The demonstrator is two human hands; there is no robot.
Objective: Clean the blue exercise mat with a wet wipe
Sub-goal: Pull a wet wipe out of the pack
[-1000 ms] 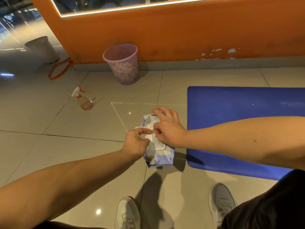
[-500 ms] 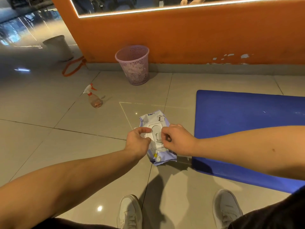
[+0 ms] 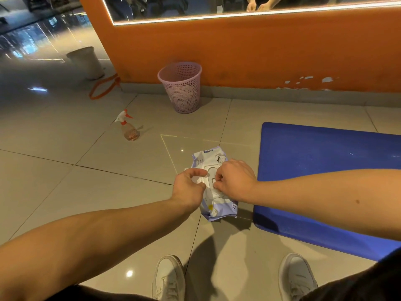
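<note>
- Wet-wipe pack (image 3: 219, 208): pale lilac soft pack lying flat on the tiled floor (image 3: 65, 181), at the centre of the frame, just left of the mat's near corner.
- Flip lid (image 3: 197, 179): white plastic flap, swung open towards the left side of the pack.
- Left hand (image 3: 188, 189): reaches in from the lower left. The thumb and curled fingers pinch the flip lid.
- Right hand (image 3: 235, 181): reaches in from the right, across the mat. Its fingers are curled, with the fingertips bunched on the pack's white dispensing opening. Whether they grip a wipe cannot be told.
- Blue exercise mat (image 3: 325, 166): spread flat on the floor at the right of the frame, partly covered by the right forearm.
- Spray bottle (image 3: 129, 130): clear, with a white and orange trigger head. It stands upright at left of centre, well apart from the pack.
- Pink mesh wastebasket (image 3: 181, 88): upright at upper centre, against the orange wall (image 3: 260, 57).
- White shoes (image 3: 169, 279): two, at the bottom edge of the frame.
</note>
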